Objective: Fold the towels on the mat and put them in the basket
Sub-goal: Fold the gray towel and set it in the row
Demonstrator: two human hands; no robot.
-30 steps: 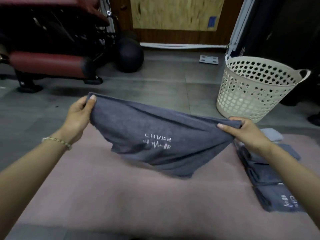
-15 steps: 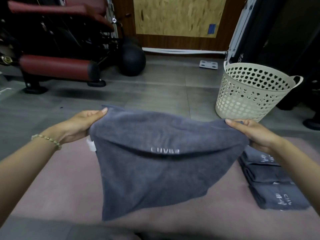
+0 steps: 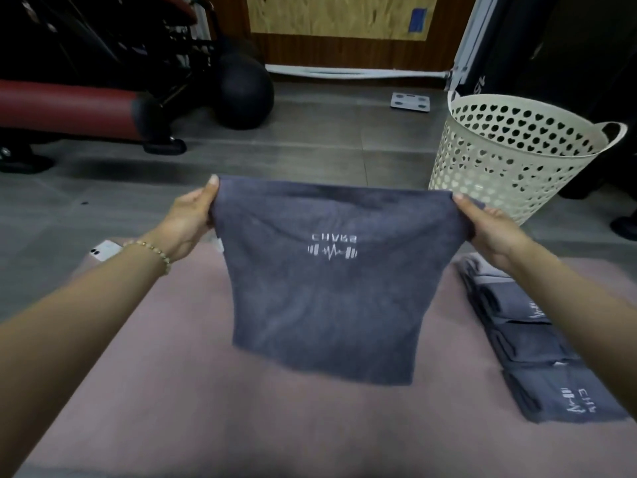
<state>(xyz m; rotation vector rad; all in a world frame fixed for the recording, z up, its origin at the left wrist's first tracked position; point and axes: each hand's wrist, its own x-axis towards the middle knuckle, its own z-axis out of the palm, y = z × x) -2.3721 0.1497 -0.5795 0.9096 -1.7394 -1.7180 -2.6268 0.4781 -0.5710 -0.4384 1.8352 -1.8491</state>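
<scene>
A grey towel (image 3: 324, 298) with a white dumbbell logo hangs in the air above the pink mat (image 3: 193, 391). My left hand (image 3: 188, 220) pinches its top left corner and my right hand (image 3: 489, 231) pinches its top right corner, so the top edge is stretched flat. A row of folded grey towels (image 3: 537, 346) lies on the mat's right side, partly hidden by my right forearm. The cream basket (image 3: 510, 157) with heart-shaped holes stands on the floor beyond the mat at the right; I cannot see its inside bottom.
A white phone (image 3: 103, 250) lies at the mat's far left corner. A red padded gym bench (image 3: 69, 106) and a black ball (image 3: 243, 91) stand at the back left. A bathroom scale (image 3: 410, 101) lies on the grey floor behind the basket.
The towel went from sagging and bunched to hanging flat with its logo facing me. Both hands rose slightly and pulled the top edge straight.
</scene>
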